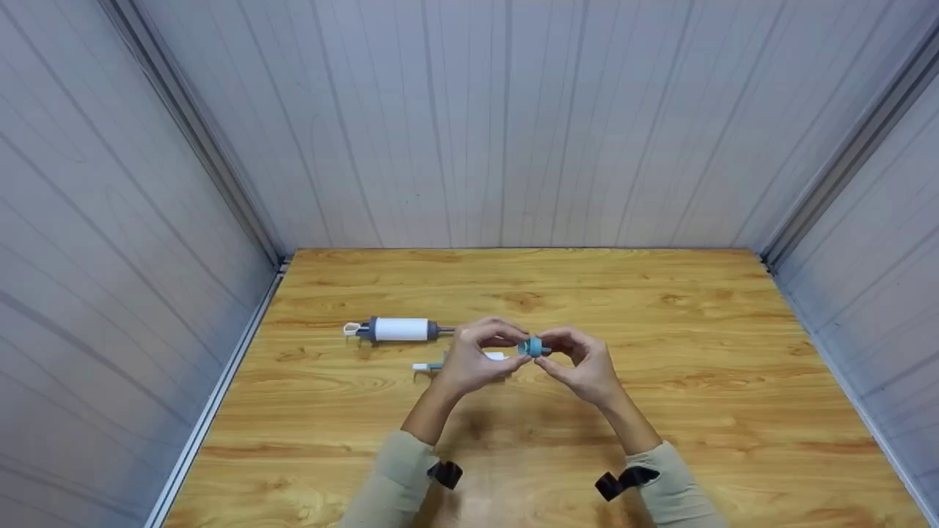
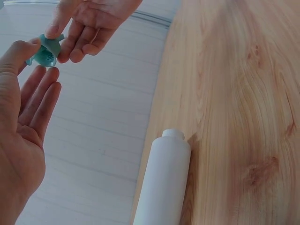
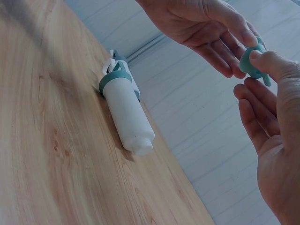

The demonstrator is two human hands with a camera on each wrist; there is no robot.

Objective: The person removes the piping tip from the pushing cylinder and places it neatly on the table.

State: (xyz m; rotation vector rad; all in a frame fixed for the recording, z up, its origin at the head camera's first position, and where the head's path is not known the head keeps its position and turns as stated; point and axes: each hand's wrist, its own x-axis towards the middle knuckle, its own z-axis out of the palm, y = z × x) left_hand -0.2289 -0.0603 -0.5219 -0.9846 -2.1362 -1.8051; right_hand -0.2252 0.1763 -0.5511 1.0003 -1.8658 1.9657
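Observation:
A small teal plastic cap [image 1: 535, 347] with a thin spout is held between both hands above the table. My left hand [image 1: 469, 363] pinches its left side with thumb and fingertips. From the other side, my right hand [image 1: 587, 370] pinches it near the spout. The left wrist view shows the open, hollow side of the cap [image 2: 48, 51], with ridges inside. Below the left hand lies a white cylinder with a teal collar [image 3: 124, 108] and a short narrow neck; the hand partly covers it in the head view.
Farther back lies a white tube with dark grey ends [image 1: 401, 329], a white loop handle and a thin grey nozzle, whose tip runs behind the left hand. The wooden table [image 1: 697, 315] is bordered by pale panel walls [image 1: 469, 132] at the back and sides.

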